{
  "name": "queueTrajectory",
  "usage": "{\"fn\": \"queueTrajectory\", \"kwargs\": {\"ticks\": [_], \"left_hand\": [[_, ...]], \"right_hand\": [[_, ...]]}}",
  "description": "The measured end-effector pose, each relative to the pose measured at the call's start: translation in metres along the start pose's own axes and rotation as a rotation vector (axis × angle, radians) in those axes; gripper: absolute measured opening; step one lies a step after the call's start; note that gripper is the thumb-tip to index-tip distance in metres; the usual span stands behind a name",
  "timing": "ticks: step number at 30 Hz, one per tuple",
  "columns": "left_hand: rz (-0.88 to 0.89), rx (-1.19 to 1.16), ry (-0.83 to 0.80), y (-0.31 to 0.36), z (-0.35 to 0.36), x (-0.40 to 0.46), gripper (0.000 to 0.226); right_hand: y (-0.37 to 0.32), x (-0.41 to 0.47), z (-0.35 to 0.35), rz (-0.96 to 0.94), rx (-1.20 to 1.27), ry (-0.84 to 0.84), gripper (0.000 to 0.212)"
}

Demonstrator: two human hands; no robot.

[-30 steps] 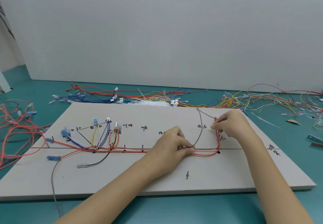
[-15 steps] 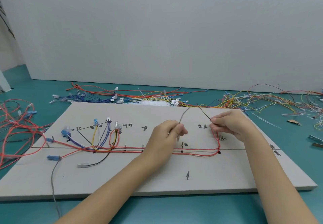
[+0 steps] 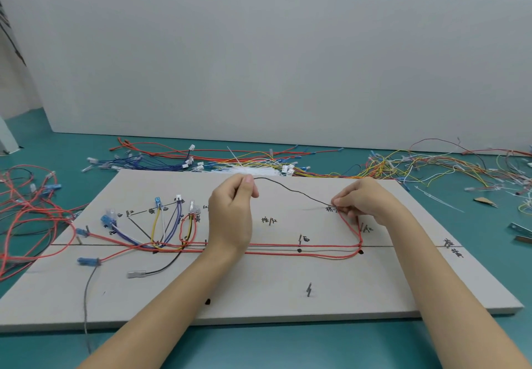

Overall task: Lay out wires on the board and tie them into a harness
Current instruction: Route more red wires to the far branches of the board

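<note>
Fingers of our left hand (image 3: 233,210) and right hand (image 3: 363,202) pinch the dark wire (image 3: 290,190) ends above the board (image 3: 259,291), red wires (image 3: 302,246) at 6 o'clock.

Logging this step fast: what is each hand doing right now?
Left hand: pinches one end of the dark wire, lifted above the board.
Right hand: pinches the wire's other end.

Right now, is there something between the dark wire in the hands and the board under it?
Nothing visible. The dark wire hangs between the left hand and right hand, above a bare part of the board.
</note>
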State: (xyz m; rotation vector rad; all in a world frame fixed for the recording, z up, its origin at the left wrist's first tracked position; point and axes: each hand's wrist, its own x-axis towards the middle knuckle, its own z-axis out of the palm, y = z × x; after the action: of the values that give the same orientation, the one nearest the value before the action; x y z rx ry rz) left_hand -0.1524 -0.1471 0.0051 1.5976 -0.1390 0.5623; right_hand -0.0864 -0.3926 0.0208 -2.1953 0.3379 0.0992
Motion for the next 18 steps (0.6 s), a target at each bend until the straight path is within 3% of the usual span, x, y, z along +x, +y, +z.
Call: {"fn": "queueTrajectory", "kwargs": {"ticks": [6, 9, 12, 18], "left_hand": [[0.050, -0.064, -0.106, 0.012, -0.025, -0.002, 0.034], [-0.007, -0.133, -0.261, 0.016, -0.037, -0.008, 0.043], [-0.057, -0.123, -0.452, 0.024, -0.039, -0.020, 0.030], [-0.103, -0.054, -0.694, 0.036, -0.030, -0.055, 0.033]], "right_hand": [[0.001, 0.003, 0.004, 0.071, 0.107, 0.028, 0.006], [0.000, 0.003, 0.005, 0.058, 0.082, 0.011, 0.005], [0.001, 0.003, 0.008, 0.026, 0.051, 0.010, 0.007], [0.005, -0.008, 0.014, -0.067, 0.028, 0.089, 0.017]]}}
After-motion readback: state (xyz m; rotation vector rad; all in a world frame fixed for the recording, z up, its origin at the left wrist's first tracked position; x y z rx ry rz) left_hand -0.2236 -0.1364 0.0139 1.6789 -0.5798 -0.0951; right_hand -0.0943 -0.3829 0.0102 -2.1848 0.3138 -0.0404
